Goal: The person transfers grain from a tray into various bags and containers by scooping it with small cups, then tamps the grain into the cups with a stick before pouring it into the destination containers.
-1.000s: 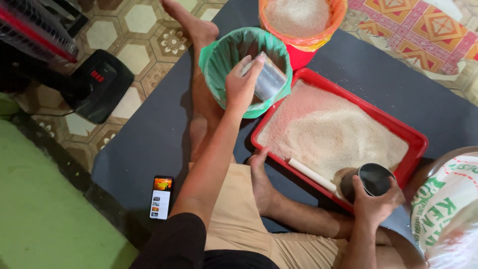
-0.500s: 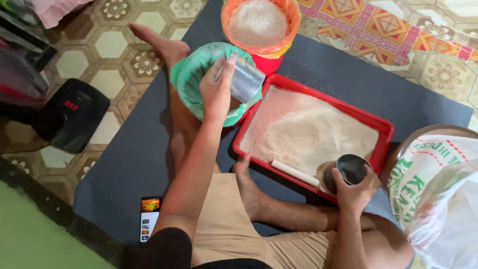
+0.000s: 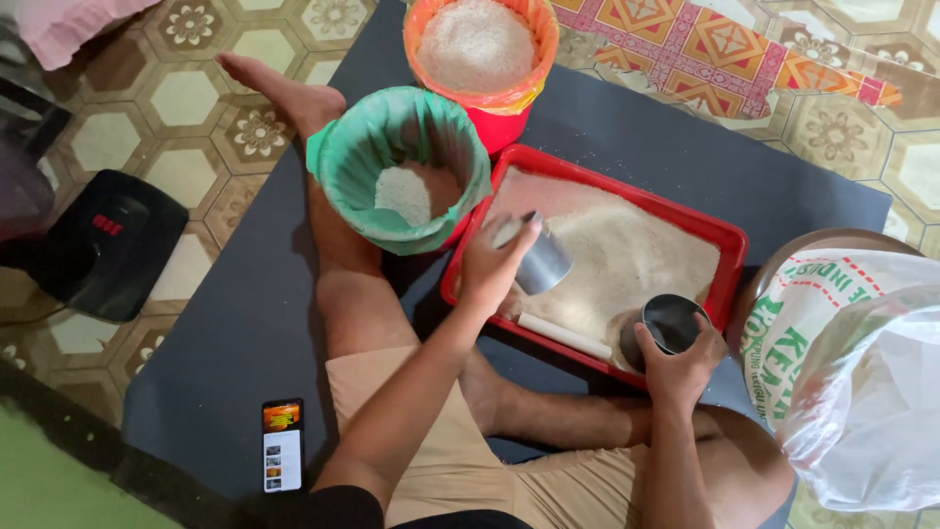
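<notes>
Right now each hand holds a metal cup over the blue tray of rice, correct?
Not quite: the tray is red, not blue, as the head view shows. The left hand and the right hand do each hold a metal cup over its rice.

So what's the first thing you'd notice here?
The red tray heaped with pale rice, right in the middle. The left hand holds a metal cup over it, and the right hand holds a dark cup at its near edge. Behind stand a green-lined bucket and an orange-lined bucket of rice.
</notes>
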